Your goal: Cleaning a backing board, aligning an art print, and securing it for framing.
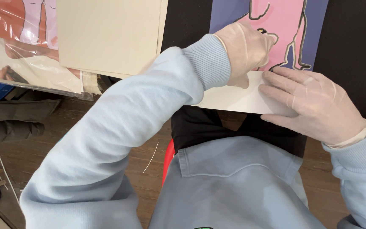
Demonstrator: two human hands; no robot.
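Both hands wear thin pale gloves and light blue sleeves. My left hand (245, 50) rests on a picture (282, 29) with pink and purple areas and dark outlines; its fingers curl down at the top edge of a white paper strip (238, 98). My right hand (308, 104) lies flat on the right end of that strip, fingers spread and pressing it down. The strip covers the picture's near edge, over a black surface (352, 51).
A large cream board (106, 34) lies at the upper left, beside another picture in clear plastic wrap (26, 46). Below is a wooden floor (64, 123) with a thin white sliver. A red seat edge (169, 157) shows beside my lap.
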